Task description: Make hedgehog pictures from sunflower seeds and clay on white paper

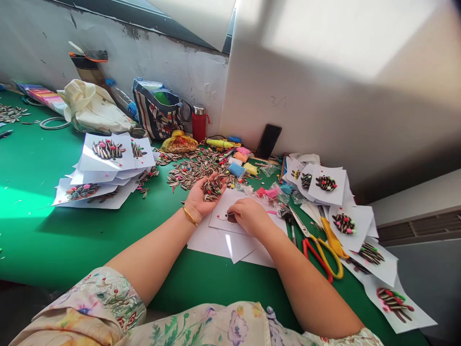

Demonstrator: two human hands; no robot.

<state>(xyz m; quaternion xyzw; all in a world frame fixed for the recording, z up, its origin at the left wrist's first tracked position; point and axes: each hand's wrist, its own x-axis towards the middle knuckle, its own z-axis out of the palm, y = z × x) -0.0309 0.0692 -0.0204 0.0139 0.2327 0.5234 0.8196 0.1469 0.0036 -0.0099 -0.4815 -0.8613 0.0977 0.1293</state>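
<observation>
1. The left hand (201, 201) is held palm up and cupped, half open, and a small heap of striped sunflower seeds (212, 190) is carried in it.
2. The right hand (248, 216) is curled downward with its fingers drawn together on a white paper sheet (225, 211). A small dark object is seen at the fingertips, but whether it is gripped cannot be told.
3. The sheet is laid over further loose paper on a green tabletop (36, 230), just below the left hand.
4. A scattered pile of loose seeds (187, 168) is spread just beyond the left hand, with small coloured bits among it.
5. Sheets bearing seed-and-clay figures (107, 154) are stacked to the left, and more such sheets (326, 183) are fanned out to the right.
6. Scissors with red and yellow handles (320, 259) are laid beside the right forearm.
7. Packets of coloured clay (236, 169), a red flask (199, 124) and a striped tote bag (158, 115) are placed further back, near the wall.
</observation>
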